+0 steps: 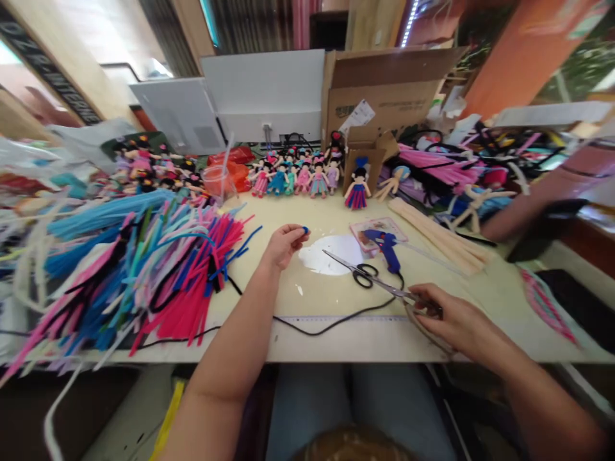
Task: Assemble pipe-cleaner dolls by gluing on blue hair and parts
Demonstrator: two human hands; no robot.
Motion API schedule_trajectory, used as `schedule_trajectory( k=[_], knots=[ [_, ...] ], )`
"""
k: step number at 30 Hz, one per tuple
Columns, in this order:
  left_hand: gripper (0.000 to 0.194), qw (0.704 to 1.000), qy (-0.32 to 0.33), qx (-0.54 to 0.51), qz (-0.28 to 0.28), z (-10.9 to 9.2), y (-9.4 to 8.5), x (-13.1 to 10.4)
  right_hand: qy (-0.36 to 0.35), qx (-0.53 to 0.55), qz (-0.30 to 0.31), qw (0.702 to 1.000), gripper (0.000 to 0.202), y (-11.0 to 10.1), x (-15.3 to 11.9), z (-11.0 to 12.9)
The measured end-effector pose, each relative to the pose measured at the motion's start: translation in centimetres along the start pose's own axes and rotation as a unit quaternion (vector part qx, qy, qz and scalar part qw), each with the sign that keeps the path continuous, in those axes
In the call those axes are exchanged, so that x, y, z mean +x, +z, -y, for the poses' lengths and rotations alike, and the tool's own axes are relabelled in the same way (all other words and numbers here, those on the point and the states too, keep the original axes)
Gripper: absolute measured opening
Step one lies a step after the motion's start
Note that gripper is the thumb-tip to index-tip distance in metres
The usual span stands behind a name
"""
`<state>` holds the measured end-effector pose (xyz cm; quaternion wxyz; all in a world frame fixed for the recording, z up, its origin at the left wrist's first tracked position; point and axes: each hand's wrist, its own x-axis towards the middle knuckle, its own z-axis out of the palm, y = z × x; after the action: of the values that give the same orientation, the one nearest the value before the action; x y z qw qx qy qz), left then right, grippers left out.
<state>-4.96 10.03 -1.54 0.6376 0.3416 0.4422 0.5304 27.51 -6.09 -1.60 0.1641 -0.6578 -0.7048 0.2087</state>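
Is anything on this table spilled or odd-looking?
Yes: the white patch on the table, between the two hands, has ragged edges with white flecks nearby. It may be a spill or worn surface; I can't tell which.

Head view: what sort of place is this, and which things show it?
Probably a craft workspace: small dolls, a heap of coloured pipe cleaners and a blue glue gun suggest it.

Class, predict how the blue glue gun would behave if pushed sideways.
The blue glue gun probably wouldn't roll far, given its angled handle. It may tug against the black cord trailing from that handle. Since it seems partly on the pink-edged case, it might drag that along.
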Motion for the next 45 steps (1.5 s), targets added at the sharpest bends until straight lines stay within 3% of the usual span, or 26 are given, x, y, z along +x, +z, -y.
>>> schedule_trajectory(
  k=[4, 7, 9, 12, 14, 17, 20, 24, 28, 35, 41, 45],
  knots=[
    [0.03, 0.999, 0.018, 0.043, 0.009, 0.5, 0.5, -0.1, 0.078, -0.045, -0.08, 0.993, 0.038, -1.5, -3.2, -5.1],
    [0.03, 0.996, 0.033, 0.069, 0.046, 0.9, 0.8, -0.6, 0.081, -0.136, -0.117, 0.98, 0.035, -1.7, -3.4, -8.1],
    [0.03, 0.994, 0.042, 0.076, 0.064, 1.1, 1.0, -0.8, 0.061, -0.188, -0.114, 0.974, 0.034, -1.6, -2.8, -8.7],
    [0.031, 0.993, 0.054, 0.073, 0.079, 1.1, 1.1, -1.0, 0.01, -0.157, -0.099, 0.983, 0.034, -1.4, -1.7, -6.3],
    [0.031, 0.992, 0.059, 0.069, 0.087, 1.1, 1.2, -1.0, -0.025, -0.054, -0.053, 0.997, 0.031, -0.9, -0.8, -2.6],
    [0.032, 0.99, 0.065, 0.065, 0.106, 1.0, 1.4, -1.2, -0.074, 0.099, 0.014, 0.992, 0.028, 0.2, 1.9, 4.0],
    [0.035, 0.986, 0.092, 0.059, 0.126, 1.0, 1.4, -1.5, -0.064, 0.249, 0.035, 0.966, 0.033, 1.8, 6.2, 9.2],
    [0.034, 0.976, 0.142, 0.078, 0.142, 0.9, 1.3, -1.5, -0.007, 0.422, 0.067, 0.904, 0.031, 3.6, 11.5, 12.8],
    [0.031, 0.976, 0.145, 0.096, 0.133, 0.9, 1.3, -1.3, 0.006, 0.48, 0.059, 0.875, 0.029, 4.8, 13.9, 13.6],
    [0.027, 0.978, 0.059, 0.159, 0.124, 1.4, 1.2, -0.8, 0.02, 0.54, 0.041, 0.84, 0.035, 6.1, 14.7, 12.0],
    [0.014, 0.958, 0.125, 0.243, 0.091, 1.9, 2.0, -1.3, 0.019, 0.559, 0.061, 0.827, 0.033, 6.1, 14.6, 11.5],
    [0.015, 0.927, 0.19, 0.316, 0.064, 1.8, 2.0, -1.5, 0.044, 0.575, 0.049, 0.816, 0.026, 5.9, 14.6, 11.3]
  ],
)
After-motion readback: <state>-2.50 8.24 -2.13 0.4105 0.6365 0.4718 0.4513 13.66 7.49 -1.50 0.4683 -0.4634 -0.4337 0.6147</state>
